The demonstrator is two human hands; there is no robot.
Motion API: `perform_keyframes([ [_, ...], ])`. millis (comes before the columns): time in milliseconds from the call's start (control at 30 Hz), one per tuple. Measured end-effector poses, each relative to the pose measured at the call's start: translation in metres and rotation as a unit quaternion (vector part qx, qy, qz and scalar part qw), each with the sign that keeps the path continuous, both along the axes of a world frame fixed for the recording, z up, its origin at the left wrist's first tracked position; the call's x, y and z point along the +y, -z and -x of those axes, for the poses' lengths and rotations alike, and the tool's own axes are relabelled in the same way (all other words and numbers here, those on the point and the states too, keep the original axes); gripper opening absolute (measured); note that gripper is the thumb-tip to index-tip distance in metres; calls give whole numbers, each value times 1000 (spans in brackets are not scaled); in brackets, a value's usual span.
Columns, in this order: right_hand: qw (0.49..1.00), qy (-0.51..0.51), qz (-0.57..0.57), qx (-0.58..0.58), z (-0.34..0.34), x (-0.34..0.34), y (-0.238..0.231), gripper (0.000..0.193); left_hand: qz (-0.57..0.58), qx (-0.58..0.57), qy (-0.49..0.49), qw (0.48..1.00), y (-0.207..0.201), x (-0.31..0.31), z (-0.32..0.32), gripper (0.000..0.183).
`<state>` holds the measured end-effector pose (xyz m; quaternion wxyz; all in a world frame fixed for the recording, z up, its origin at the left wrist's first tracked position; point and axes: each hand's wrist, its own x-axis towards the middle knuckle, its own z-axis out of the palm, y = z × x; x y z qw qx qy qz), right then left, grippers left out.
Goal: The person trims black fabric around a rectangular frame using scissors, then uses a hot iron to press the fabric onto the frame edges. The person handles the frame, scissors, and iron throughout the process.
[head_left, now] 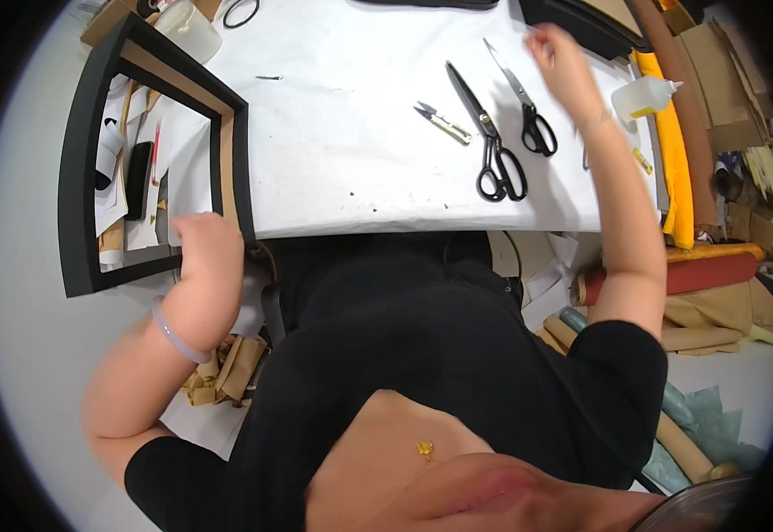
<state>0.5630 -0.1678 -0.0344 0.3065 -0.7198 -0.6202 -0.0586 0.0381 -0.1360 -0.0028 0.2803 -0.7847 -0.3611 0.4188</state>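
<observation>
My left hand [211, 244] is closed on the near corner of a black rectangular frame [81, 191], which stands tilted at the table's left edge. Its inner side is tan, and its middle is open. At the table's far right, my right hand [566, 71] is raised with its fingers curled together; whatever they may hold is too small to make out. Below and left of it lie small black-handled scissors [538, 131] and large black scissors [486, 130]. Thread snips [442, 123] rest beside these.
The white-covered table [342, 142] bears a squeeze bottle [644, 96] at right and a black box [581, 27] behind my right hand. A whitish tub [189, 31] stands far left. Rolls of material, a red one [714, 275] among them, crowd the right side.
</observation>
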Motion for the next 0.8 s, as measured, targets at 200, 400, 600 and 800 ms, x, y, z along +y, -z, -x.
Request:
perform_keyframes([
  [200,993,20,49,108,102,-145,40,19,145,-108,38,983,-32,9,9,8],
  [400,997,23,62,33,139,-159,44,29,195,-408,67,890,-114,8,-15,24],
  [600,973,75,210,60,139,-133,41,39,214,-649,54,728,-125,-20,-14,24],
  [800,919,85,320,216,118,-108,22,36,249,-730,-7,636,-108,-32,-19,26],
])
